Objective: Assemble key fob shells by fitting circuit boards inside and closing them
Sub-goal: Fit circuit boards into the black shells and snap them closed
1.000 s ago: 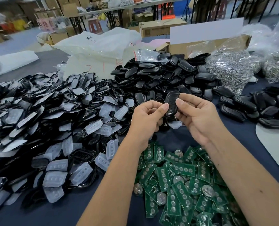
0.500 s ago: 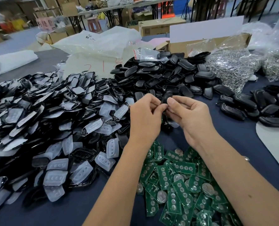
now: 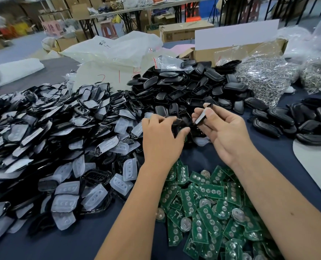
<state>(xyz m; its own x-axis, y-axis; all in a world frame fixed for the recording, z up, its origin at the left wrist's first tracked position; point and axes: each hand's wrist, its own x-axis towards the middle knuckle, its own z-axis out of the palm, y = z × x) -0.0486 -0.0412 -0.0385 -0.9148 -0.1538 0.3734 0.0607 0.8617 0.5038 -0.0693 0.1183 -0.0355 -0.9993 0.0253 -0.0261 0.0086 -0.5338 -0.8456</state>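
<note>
Two hands raised | right hand (image 3: pixel 224 128) pinches shell half (image 3: pixel 203 116) | left hand (image 3: pixel 160 136) curled

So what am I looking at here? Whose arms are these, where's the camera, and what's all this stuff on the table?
No machine here: these are a person's two bare arms, filmed by a wide-angle camera worn on their head, looking forward and down. The right hand holds a black shell part in a finger grip. The left hand curls around another dark piece, mostly hidden by the fingers. On the blue table lie green circuit boards nearest the person, a big heap of shell halves with pale button pads on the left, plain black shells in the middle, more black fobs on the right, and bags of small metal parts behind.
</note>
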